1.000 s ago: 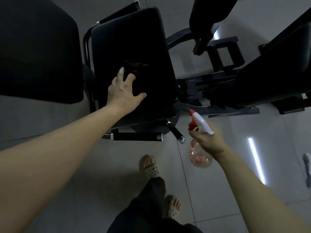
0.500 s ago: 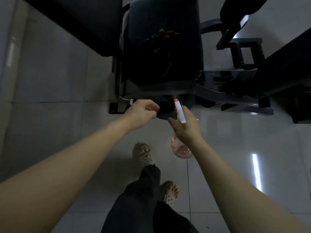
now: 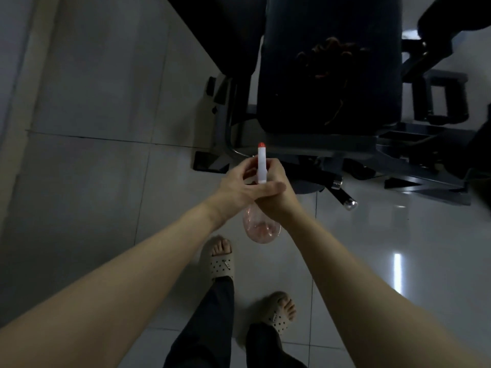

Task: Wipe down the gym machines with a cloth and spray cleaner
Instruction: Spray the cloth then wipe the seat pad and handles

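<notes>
spray bottle point(image 3: 261, 166): upright btw both hands, over the floor point(image 3: 93, 181), just in front of the machine; orange tip up, pinkish clear body under the hands.
right hand point(image 3: 277, 195): fingers clamped round the bottle neck.
left hand point(image 3: 236, 185): fingers curled on the white head, thumb across the right hand.
cloth point(image 3: 329, 62): dark, crumpled on the seat pad point(image 3: 297, 107), well apart from both hands.

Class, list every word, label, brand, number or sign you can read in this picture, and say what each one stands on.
No text here can be read.
Spray bottle: white head, orange tip and clear body, no label visible.
Seat pad: plain and dark, no print visible.
Forward sandal: a small badge, too small to read.
</notes>
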{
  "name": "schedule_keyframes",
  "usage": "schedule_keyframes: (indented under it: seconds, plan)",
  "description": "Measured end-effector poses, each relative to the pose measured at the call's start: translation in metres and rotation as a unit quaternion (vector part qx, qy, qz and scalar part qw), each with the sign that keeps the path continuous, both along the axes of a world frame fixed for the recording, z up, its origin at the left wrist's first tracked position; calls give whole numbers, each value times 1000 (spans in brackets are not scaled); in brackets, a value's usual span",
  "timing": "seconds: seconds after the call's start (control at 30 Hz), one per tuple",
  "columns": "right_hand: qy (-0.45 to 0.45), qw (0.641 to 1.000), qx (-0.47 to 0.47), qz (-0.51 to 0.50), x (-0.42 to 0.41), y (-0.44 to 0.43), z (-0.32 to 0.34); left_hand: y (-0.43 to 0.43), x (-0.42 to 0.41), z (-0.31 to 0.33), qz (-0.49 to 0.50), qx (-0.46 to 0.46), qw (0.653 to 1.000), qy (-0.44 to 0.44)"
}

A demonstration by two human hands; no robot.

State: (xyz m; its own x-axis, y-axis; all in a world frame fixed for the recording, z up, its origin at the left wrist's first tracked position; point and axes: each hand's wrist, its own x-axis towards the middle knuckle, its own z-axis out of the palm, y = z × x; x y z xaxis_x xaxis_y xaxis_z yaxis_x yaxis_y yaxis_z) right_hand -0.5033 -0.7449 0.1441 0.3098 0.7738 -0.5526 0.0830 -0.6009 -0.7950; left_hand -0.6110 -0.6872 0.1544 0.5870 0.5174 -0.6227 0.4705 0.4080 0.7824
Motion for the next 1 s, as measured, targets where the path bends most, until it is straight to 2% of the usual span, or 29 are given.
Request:
schedule_keyframes:
  seconds: [0.23,0.3,0.37,0.43,0.53,0.7,0.8,0.93,1.0]
  plan:
    - [67,993,51,85,-8,36,10,39,-7,-8,68,86,994,-5]
    - [84,990,47,104,-10,38,12,53,-11,-16,98,83,992,-17]
    - [57,994,39,86,-10,38,11,71,-16,-23,111,69,991,-31]
    - [19,998,21,54,-5,39,9,92,-16,-27,103,63,992,-26]
    - [9,1000,-12,27,8,32,7,117,-11,-31,97,73,993,-17]
    - [-7,998,-57,11,27,21,7,150,-11,-39,69,-10,997,-30]
    - [-27,997,-68,-2,35,26,14,156,-11,-40,93,-52,993,-42]
    - [-35,997,-63,11,49,35,33,137,-8,-18,61,-40,997,14]
    - [-10,997,-60,39,55,39,51,118,-2,2,36,1,999,37]
